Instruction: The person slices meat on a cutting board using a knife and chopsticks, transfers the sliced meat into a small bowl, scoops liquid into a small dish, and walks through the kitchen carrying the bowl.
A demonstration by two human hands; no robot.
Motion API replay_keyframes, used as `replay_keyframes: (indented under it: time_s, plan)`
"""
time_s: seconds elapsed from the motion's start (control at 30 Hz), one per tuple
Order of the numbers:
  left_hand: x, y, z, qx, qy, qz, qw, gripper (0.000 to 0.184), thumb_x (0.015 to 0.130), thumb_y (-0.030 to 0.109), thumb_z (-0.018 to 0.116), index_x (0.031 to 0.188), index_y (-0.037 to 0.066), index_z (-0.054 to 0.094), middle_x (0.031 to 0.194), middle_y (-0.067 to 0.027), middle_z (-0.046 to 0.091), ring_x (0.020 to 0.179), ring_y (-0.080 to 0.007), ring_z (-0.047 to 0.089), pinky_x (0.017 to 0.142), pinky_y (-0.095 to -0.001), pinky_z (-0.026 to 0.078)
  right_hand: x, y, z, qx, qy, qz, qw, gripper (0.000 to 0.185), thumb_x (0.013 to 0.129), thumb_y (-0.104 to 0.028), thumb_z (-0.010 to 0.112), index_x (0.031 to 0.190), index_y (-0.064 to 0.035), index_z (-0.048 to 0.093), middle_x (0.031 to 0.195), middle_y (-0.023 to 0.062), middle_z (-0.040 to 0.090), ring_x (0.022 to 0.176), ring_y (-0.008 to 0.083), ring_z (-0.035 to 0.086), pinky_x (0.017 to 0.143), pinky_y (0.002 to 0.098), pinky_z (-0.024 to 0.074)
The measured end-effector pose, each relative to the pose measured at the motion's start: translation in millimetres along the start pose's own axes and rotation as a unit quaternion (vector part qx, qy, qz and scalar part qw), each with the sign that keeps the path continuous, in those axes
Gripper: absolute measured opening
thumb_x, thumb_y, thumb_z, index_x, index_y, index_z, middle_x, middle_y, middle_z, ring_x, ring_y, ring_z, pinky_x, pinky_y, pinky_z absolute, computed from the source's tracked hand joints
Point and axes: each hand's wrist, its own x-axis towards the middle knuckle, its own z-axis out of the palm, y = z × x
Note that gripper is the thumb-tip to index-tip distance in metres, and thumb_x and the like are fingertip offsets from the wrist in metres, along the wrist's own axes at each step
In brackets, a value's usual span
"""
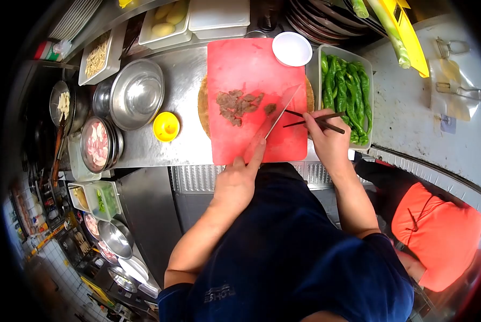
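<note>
My left hand (238, 180) is closed around a knife (280, 114), its index finger stretched toward the blade, which slants up and right over the red cutting board (235, 64). Dark chopsticks (329, 123) are gripped in my right hand (326, 137), their tips pointing left past the blade. Between the tips and the pile lies a small piece of dark meat (270, 109), close beside the knife. Left of it spreads a pile of sliced brown meat (238, 105). A white bowl (292, 49) sits at the board's upper right corner.
Right of the board stands a tray of green peppers (349, 88). To the left are a yellow cup (166, 126), a metal bowl (137, 94) and a plate of raw meat (97, 145). Another person in a red top (439, 236) is at the lower right.
</note>
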Motion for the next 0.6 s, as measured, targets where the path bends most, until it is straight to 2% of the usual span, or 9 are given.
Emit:
replay_keyframes:
  time_s: [0.07,0.17,0.27,0.37,0.57,0.6]
  plan:
    - [-3,-4,3,-0.019,0.024,0.019,0.999,0.084,0.083,-0.005,0.053,0.16,0.021,0.033,0.082,-0.0192,0.058,0.068,-0.0394,0.066,0.064,-0.0498,0.057,0,0,-4,-0.033,-0.013,-0.035,0.999,0.016,0.094,-0.011,0.075,0.093,0.0036,0.069,0.078,0.0093,0.074,0.065,0.0121,0.069,0.058,0.0243,0.0535]
    - [-3,-2,-8,-0.023,0.006,-0.014,1.0,0.081,0.084,-0.004,0.054,0.159,0.02,0.036,0.081,-0.019,0.058,0.068,-0.0385,0.066,0.064,-0.0497,0.057,2,0,-7,0.034,-0.046,-0.003,0.998,0.014,0.094,-0.009,0.074,0.092,0.0043,0.071,0.083,0.0099,0.075,0.069,0.0121,0.069,0.062,0.0247,0.054]
    - [-4,-7,-5,-0.019,0.003,-0.046,0.999,0.073,0.09,0.009,0.058,0.158,0.027,0.038,0.085,-0.0163,0.064,0.069,-0.0387,0.066,0.061,-0.0521,0.053,5,-4,-12,0.074,-0.033,-0.004,0.997,0.012,0.087,-0.006,0.077,0.085,0.0041,0.071,0.086,0.0116,0.073,0.066,0.0266,0.069,0.061,0.033,0.0523]
    - [-7,-8,-5,-0.049,0.033,-0.014,0.998,0.079,0.085,-0.002,0.06,0.158,0.019,0.038,0.08,-0.0174,0.059,0.066,-0.037,0.066,0.062,-0.0491,0.057,9,-7,-16,0.037,-0.025,-0.026,0.999,0.01,0.089,-0.007,0.075,0.089,0.0033,0.073,0.084,0.0131,0.074,0.068,0.0257,0.071,0.062,0.0321,0.0533]
    - [-6,-11,-8,-0.042,0.037,0.014,0.998,0.08,0.085,-0.002,0.06,0.158,0.019,0.038,0.077,-0.0166,0.058,0.064,-0.0367,0.065,0.061,-0.0483,0.056,15,-10,-15,0.056,-0.036,0.034,0.997,0.011,0.089,-0.008,0.074,0.093,0.0018,0.075,0.08,0.0157,0.074,0.068,0.0239,0.072,0.062,0.0325,0.054]
    - [-5,-10,-10,-0.032,0.02,0.004,0.999,0.078,0.086,0.002,0.06,0.158,0.021,0.038,0.079,-0.016,0.061,0.065,-0.0368,0.066,0.06,-0.0494,0.055,14,-10,-15,0.05,-0.035,0.037,0.997,0.011,0.089,-0.008,0.074,0.093,0.0018,0.075,0.08,0.0156,0.074,0.068,0.0238,0.072,0.063,0.0325,0.0541]
